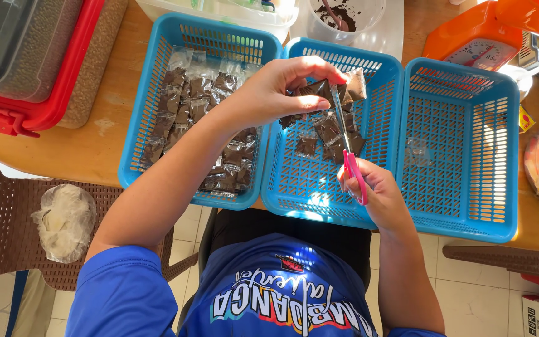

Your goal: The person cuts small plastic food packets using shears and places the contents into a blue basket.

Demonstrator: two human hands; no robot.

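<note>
This looks like a home set up for small-scale food packing, not a factory or shop. A round wooden table (104, 146) stands on a pale tiled floor (469, 299), with brown woven plastic chairs (1, 206) drawn up at the lower left and lower right of the frame. Three blue plastic baskets (463, 143) sit side by side across the middle, two of them holding small clear sachets of dark brown powder (185, 103). At the upper right is an orange kitchen scale (478, 43); at the top centre, a clear tub of the same brown powder (344, 15); at the upper left, a red-rimmed storage box (45, 56). Strong sunlight falls across the table.
</note>
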